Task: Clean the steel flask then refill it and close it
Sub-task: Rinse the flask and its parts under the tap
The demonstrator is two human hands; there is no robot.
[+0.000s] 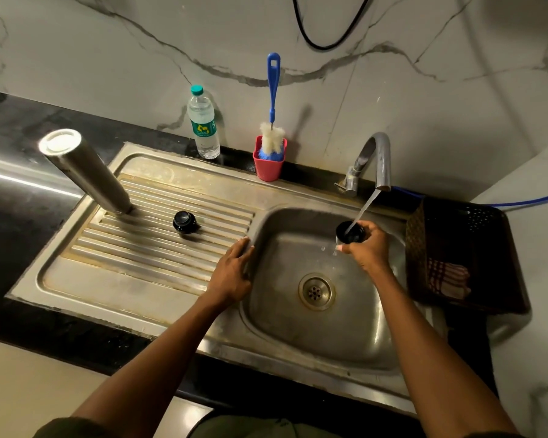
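Observation:
The steel flask (pixel 86 172) stands upside down on the ribbed drainboard (pixel 140 267), its flat base facing up. A black round stopper (pixel 184 222) lies on the ribs to its right. My right hand (pixel 366 246) is shut on a black cup-shaped lid (pixel 350 233), holding it mouth-up over the sink basin (pixel 298 330) under the water stream from the tap (pixel 377 159). My left hand (pixel 234 270) rests flat, fingers apart, on the ridge between drainboard and basin, holding nothing.
A plastic water bottle (pixel 203 124) stands at the back wall. A blue-handled bottle brush (pixel 272 121) sits in a red cup (pixel 269 165). A dark basket (pixel 462 257) with a checked cloth is right of the basin. The drain (pixel 316 290) is mid-basin.

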